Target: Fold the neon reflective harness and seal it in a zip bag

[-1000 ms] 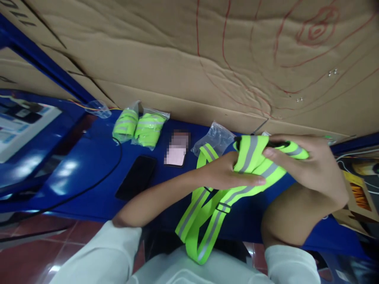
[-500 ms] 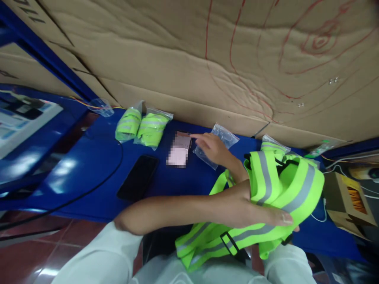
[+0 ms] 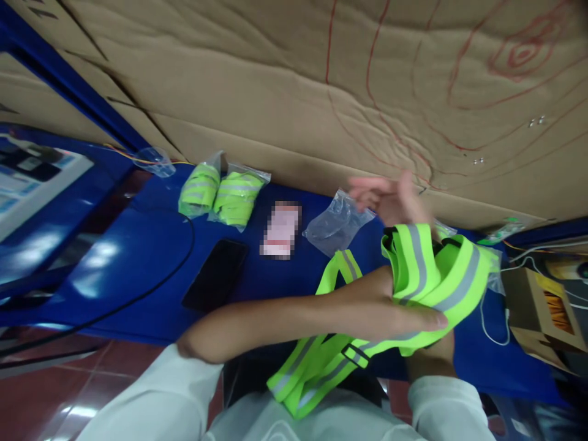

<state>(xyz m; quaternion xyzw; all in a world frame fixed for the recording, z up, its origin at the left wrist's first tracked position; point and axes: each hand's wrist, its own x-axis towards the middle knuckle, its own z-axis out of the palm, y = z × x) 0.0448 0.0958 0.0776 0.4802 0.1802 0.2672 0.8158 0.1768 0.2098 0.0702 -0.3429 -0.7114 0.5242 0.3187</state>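
My left hand (image 3: 381, 306) grips a bunched neon-yellow reflective vest (image 3: 459, 275) above the blue table's (image 3: 138, 257) near edge; the vest's straps hang down to my lap. My right hand (image 3: 395, 202) is raised behind the vest, blurred, with its fingers at the right corner of a clear plastic bag (image 3: 331, 226) lying on the table. Whether it grips the bag is unclear. My right forearm runs hidden beneath the vest.
Two bagged folded vests (image 3: 220, 196) lie at the back left. A black phone (image 3: 215, 275) and a small card (image 3: 280, 229) rest mid-table, with a black cable (image 3: 138, 294) curving to the left. A cardboard wall (image 3: 275, 92) backs the table. An open box (image 3: 537, 306) sits at the right.
My right hand let go of the vest, reached left onto the clear bag, then drew back right and up. My left hand kept the vest, which moved right.
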